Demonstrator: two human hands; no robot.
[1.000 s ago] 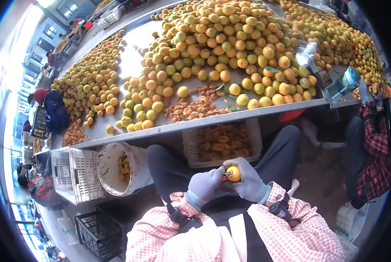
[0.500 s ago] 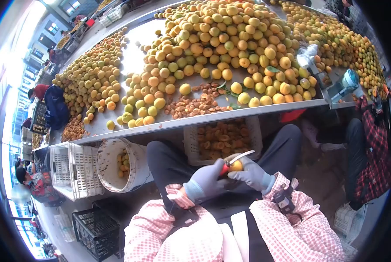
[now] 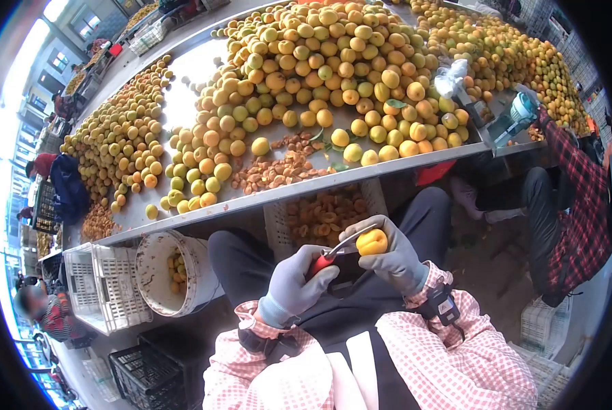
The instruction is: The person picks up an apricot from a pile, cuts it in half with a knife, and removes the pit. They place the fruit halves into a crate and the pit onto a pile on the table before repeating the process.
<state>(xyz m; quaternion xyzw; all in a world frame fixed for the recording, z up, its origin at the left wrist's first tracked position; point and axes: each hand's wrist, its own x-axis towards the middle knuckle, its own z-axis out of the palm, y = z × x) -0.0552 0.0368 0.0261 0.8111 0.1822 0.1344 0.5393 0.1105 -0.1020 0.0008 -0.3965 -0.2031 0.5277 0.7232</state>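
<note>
My left hand (image 3: pixel 296 285), in a grey glove, is closed around the red handle of a knife (image 3: pixel 322 261). Its narrow metal blade points up and right, alongside a yellow-orange apricot (image 3: pixel 371 242). Gloved fingers of my right hand (image 3: pixel 396 257) grip that apricot from below and from the right. Both hands are held over my lap, in front of a crate (image 3: pixel 276 229) of split apricot halves (image 3: pixel 325 213) under the table edge. Brown apricot pits (image 3: pixel 278 172) lie on the table beyond.
Whole apricots (image 3: pixel 320 61) are heaped on the metal-edged table (image 3: pixel 244 202). Left of my legs stand a white bucket (image 3: pixel 207 280) with fruit inside, white crates (image 3: pixel 121 287) and a black crate (image 3: pixel 145 372). At the right, a person in a checked sleeve (image 3: pixel 579 171) reaches near a teal-topped container (image 3: pixel 523 108).
Both hands have lifted and parted slightly, showing more of the apricot. The knife's handle has come away from the fruit, its blade now beside it. The camera view has shifted.
</note>
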